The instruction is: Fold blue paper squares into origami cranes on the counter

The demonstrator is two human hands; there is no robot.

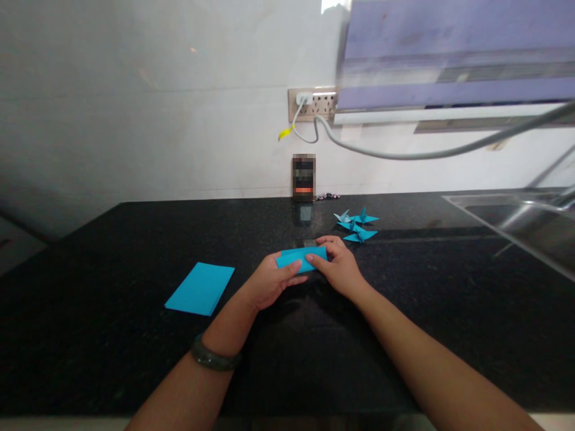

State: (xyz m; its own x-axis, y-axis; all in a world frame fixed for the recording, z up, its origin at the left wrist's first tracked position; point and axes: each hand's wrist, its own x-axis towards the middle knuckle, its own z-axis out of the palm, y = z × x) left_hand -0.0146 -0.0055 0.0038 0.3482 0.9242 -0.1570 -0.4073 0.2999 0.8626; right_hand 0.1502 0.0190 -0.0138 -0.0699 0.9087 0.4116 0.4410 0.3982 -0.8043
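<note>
A folded sheet of blue paper (291,260) is held between both hands, just above the dark counter. My left hand (272,281) grips its left end, thumb on the near face and the other fingers beneath. At the right end, my right hand (340,266) pinches the paper with the thumb in front and the fingers behind. Left of my left hand lies a stack of blue paper sheets (200,289). Beyond my right hand sit several folded blue paper cranes (360,236) close together.
A black speckled counter (112,347) runs to a tiled wall. Against the wall stands a phone-like device (304,176) with a blurred screen, a beaded string (327,196) beside it. A socket strip (312,105) holds a plug with a grey cable. At right is a metal sink (507,224).
</note>
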